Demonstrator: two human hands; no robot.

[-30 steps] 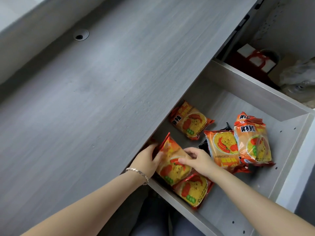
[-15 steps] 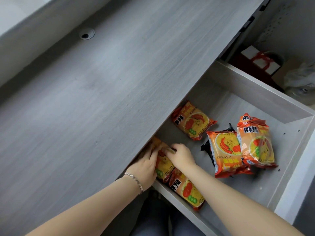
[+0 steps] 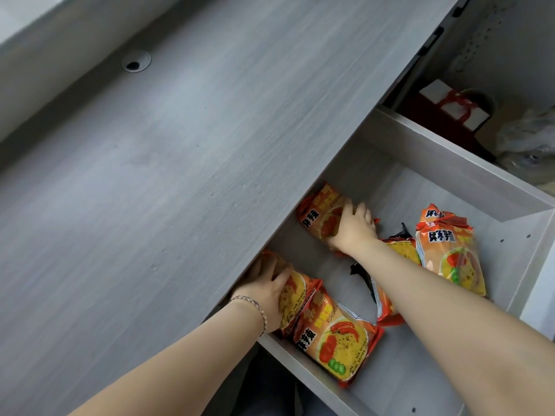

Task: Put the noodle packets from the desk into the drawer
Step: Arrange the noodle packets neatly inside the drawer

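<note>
The open grey drawer [image 3: 468, 175] holds several orange noodle packets. My left hand [image 3: 264, 286] grips a packet [image 3: 292, 292] standing on edge at the drawer's near left, partly under the desk's edge. A flat packet [image 3: 339, 340] lies beside it against the front wall. My right hand [image 3: 356, 228] rests on another packet [image 3: 319, 217] further back, fingers spread over it. Two more packets [image 3: 450, 253] lie at the right, one [image 3: 387, 298] partly hidden under my right forearm, with a dark wrapper beneath it.
The grey wood-grain desk top [image 3: 168, 163] fills the left, with a round cable hole [image 3: 136, 62] at the back. Beyond the drawer, a red and white gift box [image 3: 450, 108] and a clear plastic bag [image 3: 528, 136] sit on the floor.
My right hand left the near packet and moved back to the far packet by the desk's edge. My left hand stayed on the upright packet, pushing it further under the desk.
</note>
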